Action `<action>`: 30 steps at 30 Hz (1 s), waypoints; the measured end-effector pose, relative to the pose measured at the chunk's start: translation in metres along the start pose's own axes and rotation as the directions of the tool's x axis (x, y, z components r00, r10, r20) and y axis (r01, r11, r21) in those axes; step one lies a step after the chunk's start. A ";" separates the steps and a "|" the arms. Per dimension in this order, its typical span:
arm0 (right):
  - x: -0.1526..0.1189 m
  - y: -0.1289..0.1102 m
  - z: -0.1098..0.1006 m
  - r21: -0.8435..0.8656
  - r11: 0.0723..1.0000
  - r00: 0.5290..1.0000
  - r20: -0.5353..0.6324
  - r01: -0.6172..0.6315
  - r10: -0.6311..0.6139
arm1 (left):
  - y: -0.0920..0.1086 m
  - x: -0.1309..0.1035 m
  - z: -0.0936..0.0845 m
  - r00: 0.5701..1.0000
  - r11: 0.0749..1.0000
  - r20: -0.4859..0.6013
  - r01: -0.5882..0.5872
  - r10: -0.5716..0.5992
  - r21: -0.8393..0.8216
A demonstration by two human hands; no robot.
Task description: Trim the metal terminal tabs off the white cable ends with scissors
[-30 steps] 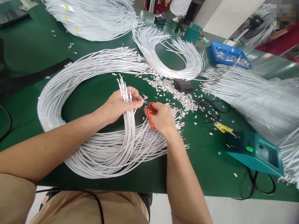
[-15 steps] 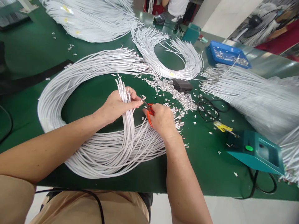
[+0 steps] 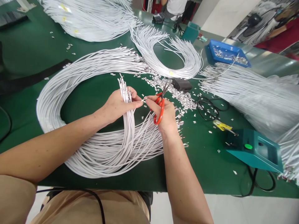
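My left hand [image 3: 121,104] is closed around a bunch of white cables [image 3: 129,124], whose ends stick up above the fingers. Between its thumb and forefinger a cable end [image 3: 144,99] shows, and the fingertips of my right hand [image 3: 163,110] touch that end too. Orange-handled scissors [image 3: 160,109] hang on my right hand, blades pointing up and away from the cable end. Below both hands lies a large coil of white cables [image 3: 93,155], curving round to the left.
Small silvery scraps [image 3: 173,90] lie scattered beyond my hands near a black block [image 3: 182,84]. A blue tray [image 3: 229,53] stands at the back right. A teal device [image 3: 255,151] sits at the right. More cable bundles [image 3: 88,20] lie behind; a person [image 3: 175,7] is at the back.
The scissors have swung away from the cable end, and their blades now point upward. My right fingertips have come to the cable end at my left thumb.
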State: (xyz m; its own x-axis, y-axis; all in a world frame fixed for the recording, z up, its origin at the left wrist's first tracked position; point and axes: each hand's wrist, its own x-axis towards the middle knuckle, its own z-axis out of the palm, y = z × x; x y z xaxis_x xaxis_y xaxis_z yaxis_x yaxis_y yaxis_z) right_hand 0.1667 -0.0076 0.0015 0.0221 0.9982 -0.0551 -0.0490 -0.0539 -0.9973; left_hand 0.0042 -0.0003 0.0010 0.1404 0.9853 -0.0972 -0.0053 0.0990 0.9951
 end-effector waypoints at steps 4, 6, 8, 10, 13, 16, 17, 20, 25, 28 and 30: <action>0.000 0.001 0.003 0.082 0.996 0.999 -0.018 -0.031 0.033 | 0.001 0.000 0.000 1.000 0.999 -0.005 0.001 -0.001 0.040; 0.000 0.003 0.005 0.124 0.991 0.998 -0.022 -0.049 0.052 | 0.002 0.000 0.001 1.000 0.999 -0.003 -0.003 0.003 0.036; 0.001 0.008 0.008 0.166 0.983 0.996 -0.024 -0.084 0.089 | 0.003 -0.002 0.002 1.000 1.000 -0.007 -0.008 0.008 0.028; 0.001 0.014 0.013 0.200 0.974 0.992 -0.041 -0.110 0.120 | 0.004 -0.003 0.003 1.000 1.000 -0.009 -0.016 0.016 0.022; 0.001 0.020 0.020 0.217 0.968 0.985 -0.087 -0.126 0.148 | 0.005 -0.004 0.003 1.000 1.000 0.010 -0.024 0.024 -0.017; -0.001 0.015 0.020 0.163 0.983 0.989 -0.110 -0.084 0.103 | 0.002 -0.002 0.002 0.999 0.997 0.039 -0.008 0.011 -0.076; -0.001 0.012 0.018 0.125 0.991 0.989 -0.133 -0.054 0.071 | 0.001 0.000 0.001 0.999 0.996 0.051 0.004 0.000 -0.090; -0.002 0.002 0.012 0.001 0.999 0.976 -0.215 0.034 -0.033 | -0.002 0.003 0.000 0.995 0.991 0.091 0.042 -0.031 -0.124; -0.002 -0.002 0.005 -0.130 0.989 0.990 -0.113 0.065 -0.080 | -0.002 0.004 0.000 0.995 0.984 0.087 0.054 -0.039 -0.170; -0.001 0.002 -0.002 -0.366 0.922 0.991 -0.004 0.124 -0.135 | -0.002 0.004 -0.001 0.991 0.978 0.120 0.075 -0.053 -0.193; 0.002 0.006 -0.009 -0.574 0.785 0.970 0.083 0.233 -0.227 | -0.002 0.004 -0.003 0.986 0.975 0.150 0.097 -0.068 -0.201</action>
State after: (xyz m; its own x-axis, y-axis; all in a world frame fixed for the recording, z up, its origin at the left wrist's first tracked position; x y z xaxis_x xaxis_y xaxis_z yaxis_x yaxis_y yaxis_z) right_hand 0.1751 -0.0063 -0.0050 -0.0503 0.9829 0.1772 0.5403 0.1760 -0.8229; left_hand 0.0020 0.0039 -0.0017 0.2870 0.9444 -0.1605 -0.1904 0.2204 0.9566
